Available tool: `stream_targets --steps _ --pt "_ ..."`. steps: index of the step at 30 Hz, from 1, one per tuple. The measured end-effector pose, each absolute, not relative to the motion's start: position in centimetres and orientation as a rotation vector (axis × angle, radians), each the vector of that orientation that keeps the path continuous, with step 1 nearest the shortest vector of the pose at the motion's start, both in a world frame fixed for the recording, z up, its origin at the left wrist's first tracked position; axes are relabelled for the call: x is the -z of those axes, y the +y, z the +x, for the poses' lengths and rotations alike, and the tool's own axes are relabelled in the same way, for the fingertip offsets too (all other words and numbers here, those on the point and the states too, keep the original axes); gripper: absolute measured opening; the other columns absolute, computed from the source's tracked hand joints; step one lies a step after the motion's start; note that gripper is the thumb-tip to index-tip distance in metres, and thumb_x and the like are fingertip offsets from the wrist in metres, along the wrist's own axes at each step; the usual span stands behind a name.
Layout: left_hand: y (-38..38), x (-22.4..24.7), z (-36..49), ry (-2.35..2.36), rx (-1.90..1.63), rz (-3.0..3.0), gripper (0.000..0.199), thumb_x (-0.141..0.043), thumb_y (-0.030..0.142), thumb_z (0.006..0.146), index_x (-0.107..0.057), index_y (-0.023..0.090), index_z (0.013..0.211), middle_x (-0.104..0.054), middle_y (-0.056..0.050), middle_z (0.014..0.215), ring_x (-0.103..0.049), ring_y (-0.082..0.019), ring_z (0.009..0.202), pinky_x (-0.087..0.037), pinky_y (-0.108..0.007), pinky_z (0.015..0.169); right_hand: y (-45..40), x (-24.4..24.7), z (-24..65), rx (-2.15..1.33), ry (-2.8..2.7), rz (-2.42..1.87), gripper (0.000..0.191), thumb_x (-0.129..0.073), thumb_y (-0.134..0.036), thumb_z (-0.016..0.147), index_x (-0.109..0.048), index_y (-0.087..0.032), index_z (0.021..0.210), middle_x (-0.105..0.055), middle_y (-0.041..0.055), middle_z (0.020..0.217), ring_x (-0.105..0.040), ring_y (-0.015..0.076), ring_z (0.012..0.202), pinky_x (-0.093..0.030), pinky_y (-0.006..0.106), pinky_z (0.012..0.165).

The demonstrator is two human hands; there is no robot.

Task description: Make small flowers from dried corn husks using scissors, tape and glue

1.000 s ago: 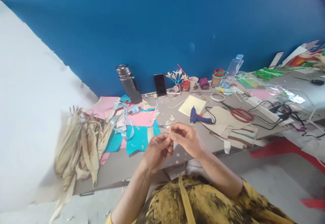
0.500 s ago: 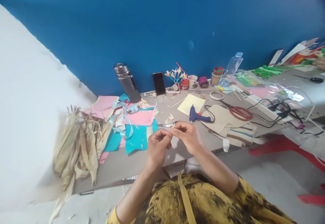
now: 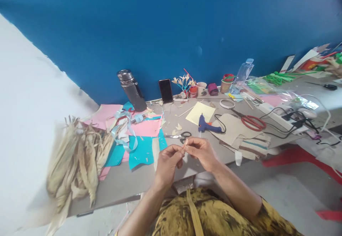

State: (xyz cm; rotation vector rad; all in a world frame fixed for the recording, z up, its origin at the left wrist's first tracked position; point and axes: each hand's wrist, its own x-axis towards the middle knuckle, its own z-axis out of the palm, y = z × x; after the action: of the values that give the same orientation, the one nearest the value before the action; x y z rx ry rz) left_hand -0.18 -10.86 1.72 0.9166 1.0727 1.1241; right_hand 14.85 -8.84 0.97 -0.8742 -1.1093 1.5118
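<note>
My left hand [image 3: 169,162] and my right hand [image 3: 201,153] meet fingertip to fingertip above the table's front edge. Both are closed in a pinch around a small pale piece [image 3: 186,142], mostly hidden by the fingers; its kind is too small to tell. Just beyond the fingertips lie black-handled scissors [image 3: 184,135]. Pale husk-like scraps [image 3: 178,127] rest a little farther back. A blue glue gun [image 3: 208,125] lies beyond my right hand, close to a yellow paper sheet [image 3: 200,112]. Blue paper [image 3: 141,152] is spread to the left of my left hand.
Dried corn husks [image 3: 77,157] hang over the table's left end. Against the wall stand a thermos [image 3: 132,91], a phone [image 3: 166,91], pale flowers [image 3: 184,81] and a water bottle [image 3: 242,75]. Red-handled scissors [image 3: 253,123] and a power strip [image 3: 280,117] lie right. Another person's hand [image 3: 335,66] shows far right.
The view has shifted slightly, and my hands sit a little lower, uncovering more of the black scissors' handles. The fingertips stay pinched together, and the small pale piece shows more clearly.
</note>
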Motion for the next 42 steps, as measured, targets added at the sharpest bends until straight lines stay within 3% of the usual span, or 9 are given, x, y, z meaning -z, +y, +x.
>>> stream_targets --steps 4,9,14,23,26,29,32,36,42 --pt "-8.5 -2.0 -1.6 1.346 -0.942 1.308 0.01 -0.066 0.027 0.077 -0.07 0.018 0.076 -0.055 0.002 0.054 -0.047 -0.013 0.05 -0.035 -0.027 0.054 -7.9 -0.9 17.1 -1.429 -0.966 -0.909 0.028 -0.082 -0.043 0.073 -0.072 -0.018 0.079 -0.065 0.004 0.081 -0.041 0.0088 0.057 -0.031 0.022 0.047" --pt "-3.9 -2.5 -3.5 1.829 -0.689 1.871 0.014 -0.055 0.017 0.08 -0.067 0.019 0.074 -0.069 -0.008 0.088 -0.06 -0.023 0.083 -0.041 -0.032 0.074 -6.8 -1.2 19.4 -1.359 -0.894 -0.97 0.028 -0.085 -0.042 0.068 -0.072 -0.017 0.076 -0.066 0.0044 0.081 -0.04 0.0086 0.057 -0.029 0.022 0.046" --pt "-1.7 -2.3 -1.5 1.828 -0.537 1.978 0.018 -0.05 0.021 0.086 -0.067 0.019 0.08 -0.07 -0.008 0.089 -0.061 -0.024 0.086 -0.042 -0.033 0.077 -6.5 -0.6 19.5 -1.388 -0.889 -0.999 0.031 -0.085 -0.044 0.065 -0.071 -0.017 0.073 -0.067 0.0041 0.074 -0.041 0.0091 0.055 -0.028 0.022 0.045" --pt "1.8 0.3 2.6 1.847 -0.624 1.917 0.009 -0.065 0.021 0.075 -0.059 0.019 0.068 -0.067 -0.013 0.093 -0.059 -0.03 0.101 -0.041 -0.038 0.085 -6.4 0.5 20.3 -1.38 -0.908 -1.006 0.033 -0.082 -0.047 0.069 -0.073 -0.015 0.075 -0.063 0.0019 0.065 -0.037 0.0074 0.05 -0.023 0.022 0.044" --pt "2.1 0.0 2.2 1.8 -0.734 1.797 0.011 -0.064 0.021 0.077 -0.058 0.019 0.067 -0.067 -0.011 0.085 -0.061 -0.028 0.095 -0.043 -0.036 0.081 -6.3 0.8 20.6 -1.378 -0.889 -1.024 0.034 -0.082 -0.047 0.067 -0.072 -0.015 0.075 -0.063 0.0016 0.065 -0.039 0.0076 0.051 -0.025 0.021 0.044" --pt "1.5 -1.3 1.2 1.681 -0.811 1.641 0.013 -0.066 0.028 0.079 -0.061 0.018 0.073 -0.066 -0.006 0.073 -0.062 -0.02 0.072 -0.047 -0.032 0.069 -5.7 0.5 20.6 -1.391 -0.853 -1.021 0.034 -0.084 -0.046 0.064 -0.071 -0.016 0.074 -0.063 0.0009 0.065 -0.038 0.0072 0.05 -0.024 0.021 0.044" --pt "-0.2 -2.9 0.2 1.323 -0.929 1.222 0.023 -0.077 0.031 0.072 -0.061 0.016 0.076 -0.068 -0.005 0.076 -0.057 -0.012 0.059 -0.047 -0.026 0.06 -4.9 -0.4 19.9 -1.395 -0.841 -0.978 0.034 -0.085 -0.045 0.063 -0.069 -0.016 0.072 -0.061 -0.0003 0.063 -0.035 0.0068 0.049 -0.023 0.021 0.044" --pt "-3.3 -4.3 -0.1 0.889 -0.986 0.73 0.033 -0.091 0.025 0.057 -0.064 0.014 0.073 -0.067 -0.003 0.073 -0.055 -0.009 0.057 -0.043 -0.021 0.054 -4.3 -1.6 18.2 -1.359 -0.88 -0.95 0.033 -0.085 -0.044 0.064 -0.069 -0.017 0.074 -0.057 -0.0026 0.059 -0.034 0.0069 0.049 -0.023 0.022 0.044" --pt "-5.3 -4.2 0.3 0.859 -1.131 0.736 0.032 -0.093 0.03 0.056 -0.067 0.016 0.068 -0.065 0.0 0.07 -0.058 -0.01 0.067 -0.046 -0.023 0.06 -4.8 -2.8 15.2 -1.37 -0.93 -0.948 0.03 -0.085 -0.04 0.064 -0.072 -0.016 0.073 -0.053 -0.0037 0.055 -0.037 0.0064 0.049 -0.025 0.02 0.045"
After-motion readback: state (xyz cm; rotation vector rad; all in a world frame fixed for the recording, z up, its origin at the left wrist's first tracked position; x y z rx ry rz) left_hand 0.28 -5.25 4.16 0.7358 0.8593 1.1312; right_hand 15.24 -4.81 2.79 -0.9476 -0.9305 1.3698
